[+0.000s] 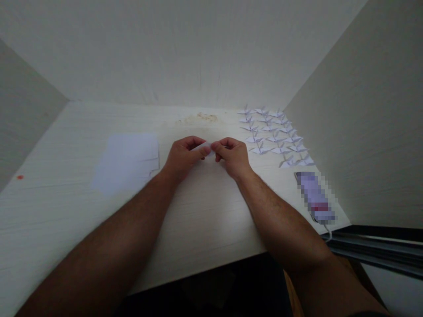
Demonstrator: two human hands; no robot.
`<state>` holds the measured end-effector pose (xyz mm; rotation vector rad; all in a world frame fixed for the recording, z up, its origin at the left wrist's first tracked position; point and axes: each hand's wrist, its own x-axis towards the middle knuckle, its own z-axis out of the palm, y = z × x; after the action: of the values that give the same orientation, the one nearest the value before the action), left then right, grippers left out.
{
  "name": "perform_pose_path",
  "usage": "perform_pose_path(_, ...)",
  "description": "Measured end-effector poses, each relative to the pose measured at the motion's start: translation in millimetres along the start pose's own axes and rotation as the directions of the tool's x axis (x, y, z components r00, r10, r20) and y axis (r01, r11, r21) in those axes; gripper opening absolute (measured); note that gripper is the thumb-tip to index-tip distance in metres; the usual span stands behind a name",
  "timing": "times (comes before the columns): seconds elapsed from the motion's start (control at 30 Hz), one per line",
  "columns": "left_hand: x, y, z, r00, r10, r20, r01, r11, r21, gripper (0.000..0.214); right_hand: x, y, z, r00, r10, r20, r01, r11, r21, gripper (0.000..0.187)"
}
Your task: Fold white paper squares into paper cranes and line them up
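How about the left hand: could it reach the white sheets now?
Probably yes: the white sheets lie beside the left hand with nothing visible between, though it holds a small folded paper.

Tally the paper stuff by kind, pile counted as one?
Folded paper birds: about 17 (wings overlap)
Flat paper pile: 1 (sheets can't be counted)
Small held paper piece: 1
Total: about 19
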<state>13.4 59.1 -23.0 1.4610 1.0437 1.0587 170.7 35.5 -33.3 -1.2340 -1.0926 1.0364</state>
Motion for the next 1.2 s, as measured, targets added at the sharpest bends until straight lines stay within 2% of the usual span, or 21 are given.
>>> perform_pose_path(0.13,-0.7,-0.4,-2.3,1.0,0.012,-0.001,-0.012,0.998,0.069,0.021,1.3,2.2,0.0,0.999,0.009,0.043,-0.011,0.998,0.06,0.028)
perform_pose_path(0.33,2.3,-6.7,-0.4,0.999,-0.011,-0.046,0.007,0.997,-0.083,0.021,2.8,4.2,-1.0,0.995,0.032,0.092,-0.05,0.979,0.2,0.03)
perform_pose_path(0.47,2.7,-7.1,0.4,1.0,-0.01,-0.02,0.007,0.992,-0.126,0.022,2.2,2.2,-2.5,0.996,0.031,0.088,-0.051,0.972,0.231,0.031)
perform_pose_path(0.63,2.7,-6.7,-0.7,1.0,0.009,0.018,-0.008,0.998,-0.065,0.022,2.0,1.9,-3.1,0.996,0.014,0.087,-0.035,0.969,0.243,0.03)
perform_pose_path(1.03,0.6,0.4,-0.1,1.0,0.001,0.003,-0.001,0.999,0.037,0.011,4.1,2.3,-1.0,0.998,-0.025,0.052,0.018,0.992,0.128,0.033)
perform_pose_path(1.13,2.0,0.0,0.7,1.0,-0.009,0.003,0.009,1.0,0.028,0.011,3.1,0.9,0.8,0.999,-0.036,0.016,0.035,0.999,0.036,0.034)
perform_pose_path(1.2,2.9,-0.9,1.1,1.0,-0.018,-0.014,0.018,0.999,0.033,0.011,1.2,-1.0,0.3,0.998,-0.06,-0.014,0.058,0.994,-0.088,0.035)
